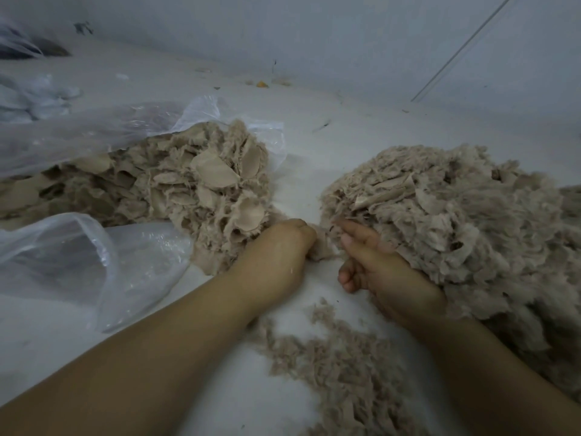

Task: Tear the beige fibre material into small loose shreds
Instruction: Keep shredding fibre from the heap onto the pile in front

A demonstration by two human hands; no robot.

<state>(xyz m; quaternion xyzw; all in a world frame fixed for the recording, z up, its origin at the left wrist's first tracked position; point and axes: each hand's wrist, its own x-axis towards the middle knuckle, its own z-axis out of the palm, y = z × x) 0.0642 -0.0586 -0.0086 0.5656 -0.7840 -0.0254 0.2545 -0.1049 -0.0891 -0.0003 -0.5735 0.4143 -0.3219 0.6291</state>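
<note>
No writing or label shows anywhere here; the plastic bags are plain and clear, and nothing on the wall can be read.

The beige fibre material lies in three lots on a pale surface, which could be a table or the floor. On the left, a heap of coarser pieces [195, 187] spills out of a clear plastic bag [94, 133]; these pieces are flat, leaf-like flakes with frayed, stringy edges, packed loosely together. On the right sits a bigger mound of shreds [456, 215], fluffier and finer, greyish-beige, with a few flat scraps among the fuzz. Nearer the person, between the forearms, a thin scatter of loose shreds [339, 366] trails across the pale surface [330, 121].

The left hand [283, 247] is curled into a closed grip on a small tuft of fibre [320, 247] at the edge of the left heap. The right hand [377, 262] lies against the foot of the right mound, forefinger and thumb stretched toward that same tuft and pinching its other end, the remaining fingers curled under. The two hands are close together, the tuft between them.

A second clear bag [94, 262] lies crumpled beside the left forearm. A thin pale rod [465, 45] leans against the grey wall [314, 33] at the back right.
</note>
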